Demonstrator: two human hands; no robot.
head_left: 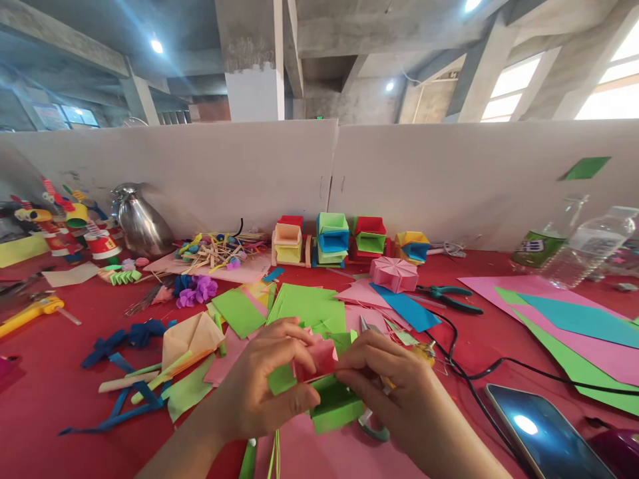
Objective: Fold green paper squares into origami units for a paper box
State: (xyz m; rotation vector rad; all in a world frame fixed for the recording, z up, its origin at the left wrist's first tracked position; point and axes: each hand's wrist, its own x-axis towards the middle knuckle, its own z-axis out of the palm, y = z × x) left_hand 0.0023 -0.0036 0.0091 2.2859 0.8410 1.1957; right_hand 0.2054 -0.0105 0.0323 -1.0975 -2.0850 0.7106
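Note:
Both of my hands hold a small folded-paper box piece. Its green paper box (339,402) opens toward me, and a pink folded paper part (322,356) sits behind it. My left hand (267,376) grips the left side, thumb at the green edge. My right hand (387,376) pinches the right side between thumb and fingers. Under my right hand lies a pair of scissors (374,429), mostly hidden. Green paper sheets (307,306) lie just beyond my hands, and pink paper (339,456) is beneath them.
Folded-paper boxes (333,239) in several colours line the white partition (239,179). Pliers (449,296), a black cable (464,372) and a phone (536,426) lie right. Paper strips (124,399), a yellow glue gun (32,316) and a steel jug (142,219) are left. Bottles (589,246) stand far right.

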